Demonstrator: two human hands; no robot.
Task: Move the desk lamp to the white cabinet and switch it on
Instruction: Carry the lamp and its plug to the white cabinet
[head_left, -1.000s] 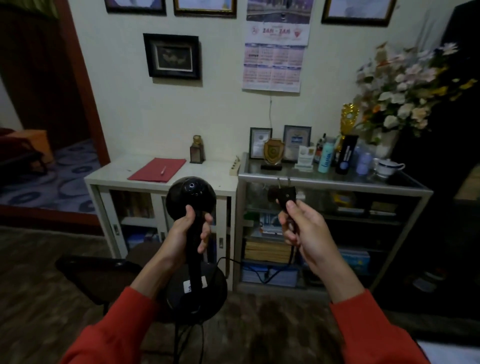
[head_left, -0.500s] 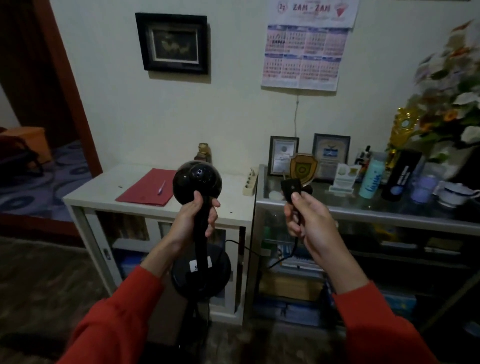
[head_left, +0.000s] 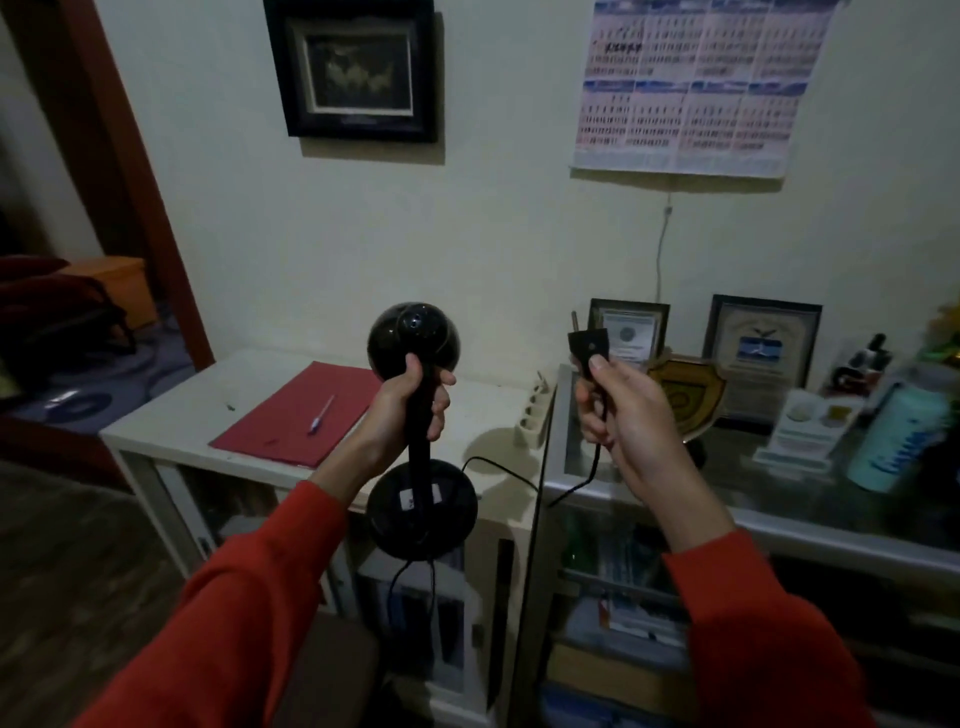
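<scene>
The black desk lamp (head_left: 422, 512) has a round head, a thin stem and a round base with a white sticker. My left hand (head_left: 410, 402) grips its stem just under the head and holds it upright in the air, with the base over the front right edge of the white cabinet (head_left: 171, 421). My right hand (head_left: 621, 410) pinches the lamp's black plug (head_left: 586, 345), prongs up, above the gap between the two cabinets. The black cord (head_left: 498, 465) loops from the plug down to the base.
A red folder (head_left: 291, 415) with a pen (head_left: 321, 414) lies on the white cabinet. A white power strip (head_left: 531, 421) leans at its right end. The glass-topped cabinet (head_left: 675, 499) to the right carries framed certificates, a plaque (head_left: 688, 397) and bottles. A doorway is on the left.
I have come closer to the cabinets. The lamp and the plug have moved forward and up, so the lamp's base now hangs over the white cabinet's front edge.
</scene>
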